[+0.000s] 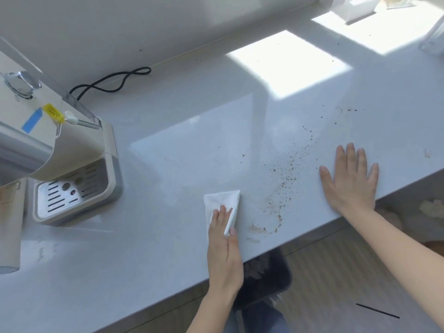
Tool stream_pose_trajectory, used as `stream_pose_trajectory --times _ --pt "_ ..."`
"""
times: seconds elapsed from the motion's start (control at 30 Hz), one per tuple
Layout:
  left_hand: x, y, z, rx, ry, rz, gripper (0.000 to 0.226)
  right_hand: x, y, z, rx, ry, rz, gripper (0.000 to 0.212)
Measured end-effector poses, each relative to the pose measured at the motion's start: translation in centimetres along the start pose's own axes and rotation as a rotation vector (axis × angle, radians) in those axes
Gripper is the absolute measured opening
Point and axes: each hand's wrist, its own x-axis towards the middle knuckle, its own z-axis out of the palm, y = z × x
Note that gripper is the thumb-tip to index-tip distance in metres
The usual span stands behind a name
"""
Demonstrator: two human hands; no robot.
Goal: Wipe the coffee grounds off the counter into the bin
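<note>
Brown coffee grounds [282, 181] lie scattered in a diagonal trail across the pale grey counter [182, 131], thickest near its front edge. My left hand [223, 246] presses a folded white paper towel [222, 203] flat on the counter, just left of the grounds, with the thumb against the towel's right edge. To the right of the trail, my right hand [352, 179] rests flat with spread fingers by the counter's edge. A dark bin [266, 275] stands on the floor below the edge, under the grounds.
A cream coffee machine [72, 164] with a metal drip tray stands at the left, its black cord [113, 80] looped behind it. Sunlit patches fall across the back right. A clear container [432, 37] stands at the far right. Wooden floor shows below the counter edge.
</note>
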Motion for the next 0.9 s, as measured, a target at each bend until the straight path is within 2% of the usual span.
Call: stream_pose_trajectory --times 0.17,0.4,0.9 --pt "-0.5 1.6 5.1 -0.061 0.099 -0.031 0.040 -0.1 -0.1 -0.1 -0.004 -0.030 0.006 0.077" --pt "1.2 4.3 9.4 -0.147 0.377 -0.213 0.045 0.0 -0.6 -0.3 0.020 -0.038 0.046 0.072" --pt "2.1 8.6 15.5 -0.183 0.363 -0.272 0.048 -0.3 -1.0 -0.7 0.018 -0.021 0.052 0.076"
